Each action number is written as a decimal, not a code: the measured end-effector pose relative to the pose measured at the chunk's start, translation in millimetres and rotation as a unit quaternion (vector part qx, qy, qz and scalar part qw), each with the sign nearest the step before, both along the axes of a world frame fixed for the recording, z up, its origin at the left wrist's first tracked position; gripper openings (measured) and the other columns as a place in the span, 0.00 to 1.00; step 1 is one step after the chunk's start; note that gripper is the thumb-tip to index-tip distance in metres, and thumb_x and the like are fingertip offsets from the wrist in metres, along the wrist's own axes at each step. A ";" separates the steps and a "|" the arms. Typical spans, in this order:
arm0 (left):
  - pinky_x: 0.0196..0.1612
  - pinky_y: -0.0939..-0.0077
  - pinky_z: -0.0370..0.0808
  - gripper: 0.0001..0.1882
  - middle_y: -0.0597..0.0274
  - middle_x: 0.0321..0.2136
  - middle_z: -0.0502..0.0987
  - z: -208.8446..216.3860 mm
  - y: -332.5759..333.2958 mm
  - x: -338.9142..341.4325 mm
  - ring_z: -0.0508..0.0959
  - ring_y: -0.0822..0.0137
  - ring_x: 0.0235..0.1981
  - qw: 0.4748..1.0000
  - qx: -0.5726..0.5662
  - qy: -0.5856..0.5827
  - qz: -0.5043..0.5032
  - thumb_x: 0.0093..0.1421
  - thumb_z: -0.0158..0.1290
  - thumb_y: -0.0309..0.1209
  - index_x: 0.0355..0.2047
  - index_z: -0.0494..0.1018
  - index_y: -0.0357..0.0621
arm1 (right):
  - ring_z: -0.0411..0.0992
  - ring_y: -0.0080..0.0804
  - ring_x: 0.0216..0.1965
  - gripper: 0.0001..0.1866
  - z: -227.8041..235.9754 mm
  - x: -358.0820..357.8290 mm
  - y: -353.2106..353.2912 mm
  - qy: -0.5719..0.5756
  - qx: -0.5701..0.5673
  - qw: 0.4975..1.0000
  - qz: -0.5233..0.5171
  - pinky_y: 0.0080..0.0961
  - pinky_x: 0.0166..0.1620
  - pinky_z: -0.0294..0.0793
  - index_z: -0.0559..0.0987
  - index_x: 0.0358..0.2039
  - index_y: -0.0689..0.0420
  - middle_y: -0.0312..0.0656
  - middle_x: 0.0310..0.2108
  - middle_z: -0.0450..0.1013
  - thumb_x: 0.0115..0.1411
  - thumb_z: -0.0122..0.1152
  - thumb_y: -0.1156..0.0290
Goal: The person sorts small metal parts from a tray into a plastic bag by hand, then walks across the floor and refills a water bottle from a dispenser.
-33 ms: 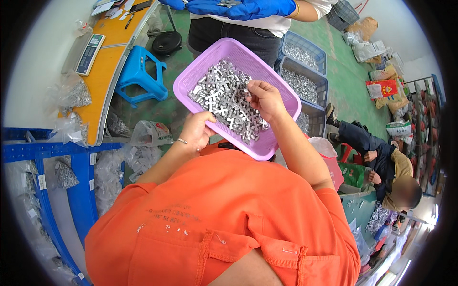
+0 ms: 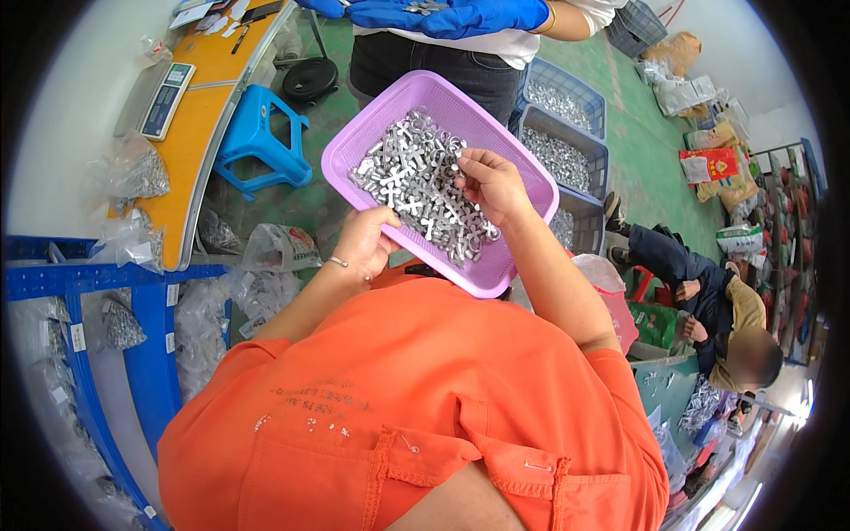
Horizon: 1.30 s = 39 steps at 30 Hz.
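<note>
L hand [image 2: 364, 239] grips purple basket [image 2: 427, 92] rim, ctr frame; R hand [image 2: 496, 187], fingers bent over metal pcs [image 2: 414, 181] (can't tell from here if one's held).

Left hand [image 2: 365, 237] grips basket [image 2: 498, 267] — right hand [image 2: 496, 188] apparently pinches metal [image 2: 459, 166].

On the left, the room is being bounded by a white wall [image 2: 80, 115], fronted by a yellow surface [image 2: 217, 62]. A blue plastic stool [image 2: 257, 134] is being supported by the green floor [image 2: 642, 150]. The lower left is being filled by a blue shelving rack [image 2: 149, 345], the right is being lined by storage shelves [image 2: 811, 168], and light is being cast by tube lamps [image 2: 807, 400].
</note>
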<state>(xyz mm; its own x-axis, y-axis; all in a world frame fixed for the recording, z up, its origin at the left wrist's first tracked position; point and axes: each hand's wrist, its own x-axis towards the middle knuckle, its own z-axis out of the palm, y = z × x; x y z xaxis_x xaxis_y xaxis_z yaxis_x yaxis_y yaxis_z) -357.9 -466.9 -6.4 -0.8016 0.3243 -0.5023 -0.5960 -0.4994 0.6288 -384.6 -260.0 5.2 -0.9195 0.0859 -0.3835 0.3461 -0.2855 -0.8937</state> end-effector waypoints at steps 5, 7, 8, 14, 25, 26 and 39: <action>0.45 0.52 0.71 0.21 0.50 0.39 0.69 -4.3 -0.9 -2.4 0.72 0.53 0.40 1.000 0.007 -0.002 -0.002 0.43 0.42 0.18 0.41 0.63 0.31 | 0.71 0.20 0.24 0.10 2.8 2.6 -0.5 0.000 0.003 1.000 0.013 0.13 0.24 0.67 0.72 0.38 0.60 0.36 0.27 0.72 0.53 0.54 0.78; 0.45 0.52 0.71 0.20 0.50 0.38 0.69 -6.9 -2.3 -2.7 0.72 0.53 0.40 1.000 0.010 -0.010 -0.001 0.43 0.42 0.19 0.40 0.63 0.31 | 0.72 0.21 0.25 0.11 2.6 3.7 -0.1 0.002 -0.001 1.000 0.020 0.13 0.24 0.67 0.72 0.38 0.61 0.36 0.28 0.72 0.53 0.54 0.78; 0.45 0.52 0.71 0.19 0.50 0.38 0.69 -8.2 -2.7 -3.0 0.72 0.53 0.40 1.000 0.012 -0.012 0.000 0.43 0.42 0.19 0.40 0.63 0.31 | 0.72 0.21 0.25 0.11 2.3 3.6 0.7 0.004 -0.010 1.000 0.023 0.13 0.24 0.67 0.72 0.38 0.61 0.36 0.28 0.72 0.53 0.54 0.78; 0.45 0.52 0.71 0.19 0.51 0.37 0.69 2.0 -1.4 1.5 0.72 0.53 0.40 1.000 -0.002 0.000 0.014 0.43 0.43 0.19 0.40 0.63 0.33 | 0.71 0.20 0.23 0.07 2.6 3.8 1.1 0.008 -0.058 0.998 0.001 0.13 0.22 0.67 0.73 0.33 0.60 0.34 0.25 0.71 0.53 0.55 0.75; 0.44 0.51 0.72 0.19 0.50 0.37 0.68 -8.5 -8.0 0.2 0.72 0.52 0.40 1.000 0.004 -0.004 0.004 0.43 0.43 0.19 0.39 0.62 0.32 | 0.67 0.17 0.20 0.04 6.6 -1.5 -5.8 0.021 -0.061 0.998 -0.023 0.11 0.19 0.62 0.74 0.28 0.59 0.34 0.23 0.70 0.53 0.56 0.73; 0.45 0.52 0.71 0.19 0.50 0.37 0.69 -8.3 -7.8 1.2 0.72 0.52 0.40 1.000 0.003 -0.008 0.009 0.43 0.43 0.19 0.39 0.62 0.32 | 0.66 0.17 0.19 0.04 6.5 -1.9 -5.7 0.027 -0.059 0.998 -0.022 0.11 0.19 0.61 0.74 0.28 0.60 0.33 0.22 0.69 0.53 0.56 0.73; 0.45 0.51 0.71 0.21 0.50 0.39 0.69 -8.1 -7.8 1.7 0.72 0.53 0.40 1.000 0.010 -0.009 0.023 0.43 0.42 0.18 0.42 0.62 0.32 | 0.63 0.17 0.17 0.04 16.6 -5.4 -9.3 0.043 -0.084 0.995 -0.040 0.11 0.18 0.59 0.73 0.28 0.61 0.32 0.22 0.67 0.52 0.56 0.74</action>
<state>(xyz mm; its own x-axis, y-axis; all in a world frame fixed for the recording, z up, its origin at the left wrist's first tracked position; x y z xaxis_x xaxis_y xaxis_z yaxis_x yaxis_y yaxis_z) -356.3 -474.7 -14.5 -0.8070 0.2976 -0.5101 -0.5830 -0.5386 0.6083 -390.0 -269.2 21.9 -0.9425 0.1026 -0.3182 0.2396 -0.4564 -0.8569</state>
